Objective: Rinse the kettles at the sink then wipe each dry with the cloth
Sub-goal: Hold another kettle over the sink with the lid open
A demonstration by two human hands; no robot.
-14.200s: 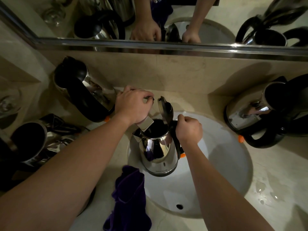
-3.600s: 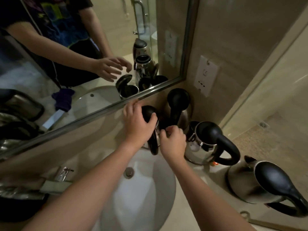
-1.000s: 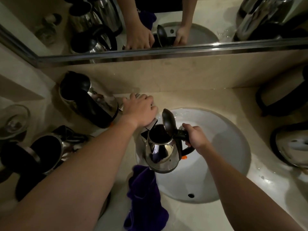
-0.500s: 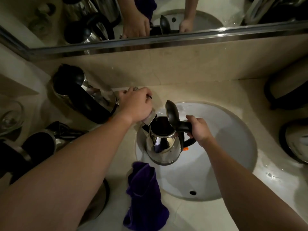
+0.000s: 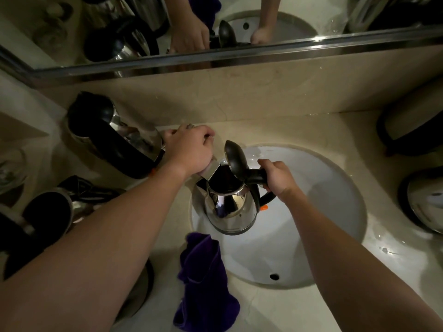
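A shiny steel kettle [image 5: 231,209] with its black lid flipped up hangs over the left part of the white sink basin [image 5: 335,212]. My right hand [image 5: 276,179] grips its black handle. My left hand [image 5: 190,149] curls over the tap handle just behind the kettle, and the flat tap spout [image 5: 211,170] reaches over the kettle's open mouth. I cannot make out any water flow. A purple cloth [image 5: 203,281] lies crumpled on the counter at the sink's front left edge.
Several more steel kettles stand around: one tall kettle [image 5: 112,135] at the back left, others [image 5: 48,212] at the left edge, two [image 5: 422,204] at the right. A mirror [image 5: 215,27] runs along the back wall. Water drops lie on the counter [image 5: 386,250] to the right.
The kettle has stayed under the spout with my right hand on its handle. My left hand remains on the tap. Only the view has shifted a little.
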